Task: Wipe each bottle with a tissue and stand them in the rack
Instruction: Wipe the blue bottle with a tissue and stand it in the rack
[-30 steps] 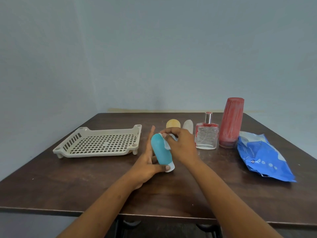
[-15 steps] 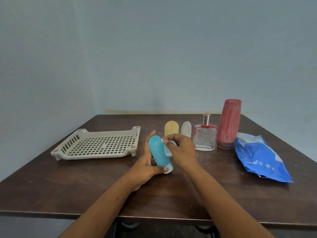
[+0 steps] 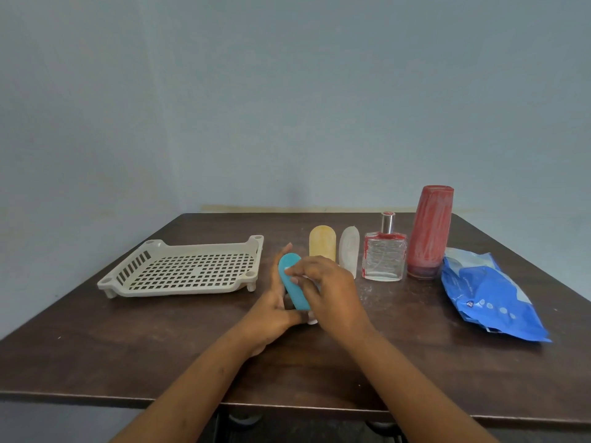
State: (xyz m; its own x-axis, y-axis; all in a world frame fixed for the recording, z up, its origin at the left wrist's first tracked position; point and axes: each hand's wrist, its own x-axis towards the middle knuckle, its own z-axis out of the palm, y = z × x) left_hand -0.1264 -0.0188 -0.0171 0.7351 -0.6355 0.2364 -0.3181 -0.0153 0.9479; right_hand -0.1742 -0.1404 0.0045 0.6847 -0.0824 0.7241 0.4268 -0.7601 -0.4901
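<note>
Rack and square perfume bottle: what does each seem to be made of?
The rack looks like moulded cream plastic, matte: a uniform perforated grid with moulded corner sockets. The square bottle looks like clear glass, glossy: see-through walls with bright highlights. Its neck looks like shiny metal, though plated plastic is possible.

No word, brand or number can be read anywhere. The blue packet (image 3: 489, 298) carries a small white emblem and a row of pale dots on its front, with faint lines of print higher up, all too small and blurred to make out. The clear glass bottle (image 3: 383, 260) shows red markings along its edges, but no letters can be told on it
</note>
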